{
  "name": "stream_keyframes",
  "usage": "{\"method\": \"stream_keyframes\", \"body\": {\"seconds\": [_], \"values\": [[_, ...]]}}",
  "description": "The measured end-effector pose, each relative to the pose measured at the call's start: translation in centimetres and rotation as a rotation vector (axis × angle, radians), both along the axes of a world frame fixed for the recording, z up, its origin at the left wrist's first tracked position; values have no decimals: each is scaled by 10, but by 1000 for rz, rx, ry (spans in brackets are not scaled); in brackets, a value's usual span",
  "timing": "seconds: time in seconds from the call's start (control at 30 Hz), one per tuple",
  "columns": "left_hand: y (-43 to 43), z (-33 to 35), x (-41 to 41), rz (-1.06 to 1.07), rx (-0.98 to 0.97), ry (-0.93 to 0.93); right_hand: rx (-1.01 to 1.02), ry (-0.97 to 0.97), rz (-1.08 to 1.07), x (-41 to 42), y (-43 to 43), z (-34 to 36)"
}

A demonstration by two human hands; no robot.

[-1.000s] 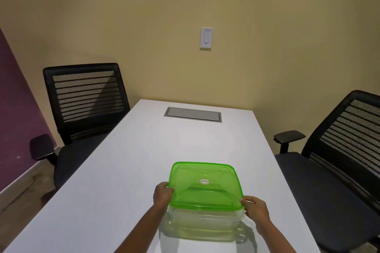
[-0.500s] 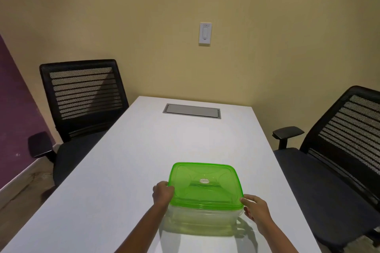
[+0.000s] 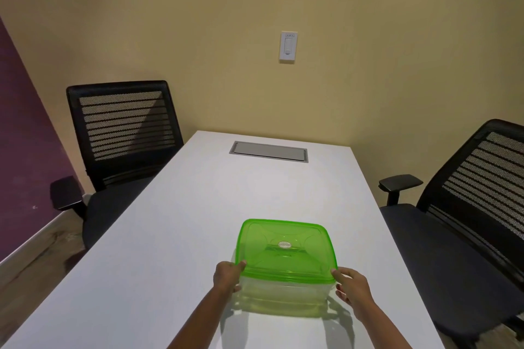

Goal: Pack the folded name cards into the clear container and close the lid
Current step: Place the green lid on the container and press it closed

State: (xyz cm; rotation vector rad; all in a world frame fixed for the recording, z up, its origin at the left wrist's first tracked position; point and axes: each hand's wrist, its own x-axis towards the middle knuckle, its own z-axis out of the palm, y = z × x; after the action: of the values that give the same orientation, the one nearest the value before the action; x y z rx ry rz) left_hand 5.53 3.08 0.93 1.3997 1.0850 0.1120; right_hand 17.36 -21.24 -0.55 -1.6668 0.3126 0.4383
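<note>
A clear square container (image 3: 280, 296) with a translucent green lid (image 3: 285, 249) on top sits on the white table (image 3: 175, 235), near its front edge. My left hand (image 3: 228, 276) grips the container's near left corner, thumb on the lid's rim. My right hand (image 3: 351, 286) holds the near right corner the same way. No name cards can be made out on the table, and the container's inside is too blurred to read.
A grey cable hatch (image 3: 268, 151) is set into the far end of the table. One black mesh chair (image 3: 122, 144) stands at the left and another (image 3: 465, 224) at the right. A wall switch (image 3: 288, 47) hangs on the yellow wall.
The view has shifted slightly. Both hands stay on the container's near corners, and the lid has settled a little lower at the front.
</note>
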Motion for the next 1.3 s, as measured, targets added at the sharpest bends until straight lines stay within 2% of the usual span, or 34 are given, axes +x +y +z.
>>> {"method": "stream_keyframes", "body": {"seconds": [0.13,0.27,0.4,0.63,1.13,1.3], "values": [[-3,2,-4,89,-212,-115,10,30,-1,-4,4,-1],[-4,2,-4,121,-251,-143,42,81,-11,-2,1,-1],[-6,5,-4,73,-219,-118,120,131,-51,-5,2,7],[-9,9,-1,108,-199,-118,80,137,-46,-5,4,8],[-13,19,4,103,-117,2,106,169,-73,-10,6,18],[-13,17,4,171,-203,-39,142,203,-68,-11,6,23]]}}
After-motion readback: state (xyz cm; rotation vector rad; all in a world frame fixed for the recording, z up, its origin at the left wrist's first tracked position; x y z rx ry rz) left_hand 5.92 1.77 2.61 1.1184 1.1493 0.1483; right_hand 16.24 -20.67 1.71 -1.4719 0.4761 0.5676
